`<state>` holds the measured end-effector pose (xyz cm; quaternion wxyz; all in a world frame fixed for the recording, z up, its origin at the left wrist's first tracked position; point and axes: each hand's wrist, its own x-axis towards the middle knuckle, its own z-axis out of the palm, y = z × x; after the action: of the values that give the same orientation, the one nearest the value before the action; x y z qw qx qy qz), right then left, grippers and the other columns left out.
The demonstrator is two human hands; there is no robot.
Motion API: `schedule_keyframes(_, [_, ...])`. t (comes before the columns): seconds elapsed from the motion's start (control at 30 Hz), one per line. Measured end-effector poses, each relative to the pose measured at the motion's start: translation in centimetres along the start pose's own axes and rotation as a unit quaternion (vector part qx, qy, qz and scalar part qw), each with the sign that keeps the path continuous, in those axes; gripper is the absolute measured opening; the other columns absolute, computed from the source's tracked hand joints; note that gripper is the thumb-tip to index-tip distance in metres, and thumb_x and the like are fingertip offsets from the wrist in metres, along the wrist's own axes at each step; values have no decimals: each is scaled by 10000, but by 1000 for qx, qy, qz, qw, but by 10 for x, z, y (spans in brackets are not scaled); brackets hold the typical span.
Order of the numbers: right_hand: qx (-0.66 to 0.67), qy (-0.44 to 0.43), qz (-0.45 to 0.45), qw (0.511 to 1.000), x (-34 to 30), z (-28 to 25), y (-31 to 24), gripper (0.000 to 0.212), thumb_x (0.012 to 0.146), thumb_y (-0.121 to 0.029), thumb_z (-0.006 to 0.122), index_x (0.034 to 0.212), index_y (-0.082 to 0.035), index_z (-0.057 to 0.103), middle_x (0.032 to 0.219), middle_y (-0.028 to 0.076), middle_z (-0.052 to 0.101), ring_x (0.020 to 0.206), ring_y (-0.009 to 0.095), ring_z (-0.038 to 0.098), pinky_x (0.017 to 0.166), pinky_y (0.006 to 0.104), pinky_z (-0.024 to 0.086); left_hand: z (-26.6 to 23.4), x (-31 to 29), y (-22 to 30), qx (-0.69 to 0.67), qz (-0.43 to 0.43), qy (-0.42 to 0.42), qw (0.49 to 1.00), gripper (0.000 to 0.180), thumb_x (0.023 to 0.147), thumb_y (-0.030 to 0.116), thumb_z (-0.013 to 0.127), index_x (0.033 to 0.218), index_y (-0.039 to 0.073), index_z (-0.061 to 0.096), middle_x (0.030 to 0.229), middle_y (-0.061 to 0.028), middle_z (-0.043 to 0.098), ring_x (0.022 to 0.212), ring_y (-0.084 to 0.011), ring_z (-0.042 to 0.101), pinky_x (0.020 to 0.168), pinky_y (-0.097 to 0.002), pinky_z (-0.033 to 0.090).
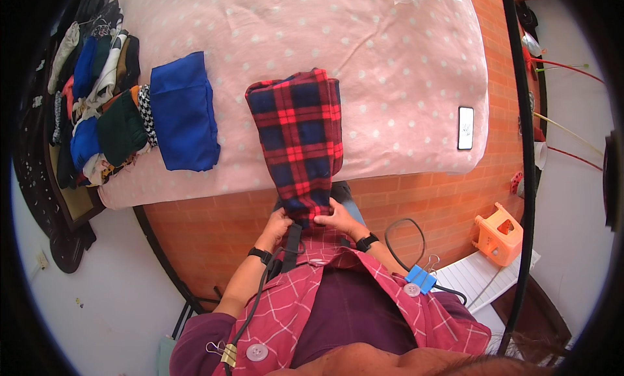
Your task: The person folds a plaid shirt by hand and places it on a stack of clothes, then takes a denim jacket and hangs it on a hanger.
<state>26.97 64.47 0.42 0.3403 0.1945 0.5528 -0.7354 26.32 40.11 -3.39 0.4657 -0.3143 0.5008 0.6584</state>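
Two hands, one plaid cloth [299,129], edge of a pink bed [403,70]

Looking at red and navy plaid, folded into a long, layered bundle. Mostly lying on the white-dotted cover, near end sticking out past the bed's edge toward the lap. Left hand [279,223] at the near left corner, fingers curled in and closed on the fabric. Right hand [337,219] at the near right corner, thumb pressed on top, cloth pinched, other fingers mostly hidden, so can't tell how those sit. Black bands [261,255] on both wrists.

Off to the left on the bed: a folded blue cloth [185,113], well apart from the plaid, and just beyond it a crowded pile of clothes [121,129] in green, blue, white and more. Over at the right edge, a phone [465,128] with a lit white screen. Down on the right, an orange stool [499,234] near the brick-patterned floor [403,207].
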Motion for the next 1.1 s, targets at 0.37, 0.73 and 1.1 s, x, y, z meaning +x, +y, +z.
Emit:
schedule_keyframes(0.37, [-238,284,-24,928,22,-7,38,233,772,-164,692,945,-27,617,867,224,651,866,405,641,742,429,508,-19,68,-9,392,96,145,904,408,716,-72,607,1111,17,653,1024,-177,714,946,-274,692,810,-338,524])
schedule_keyframes(0.73, [-225,276,-27,934,108,-37,19,456,723,-288,768,1055,4,655,949,245,693,927,386,672,777,452,528,-43,47,126,-74,183,123,973,462,904,184,642,1306,17,489,1221,-169,602,1081,-232,596,904,-374,479])
schedule_keyframes(1.1, [346,98,98,928,177,-54,99,403,858,-203,677,1246,-137,588,1178,31,656,1039,228,635,837,393,528,5,115,202,-12,201,41,979,648,796,234,771,1336,10,491,1251,-115,609,1113,-254,596,971,-381,470])
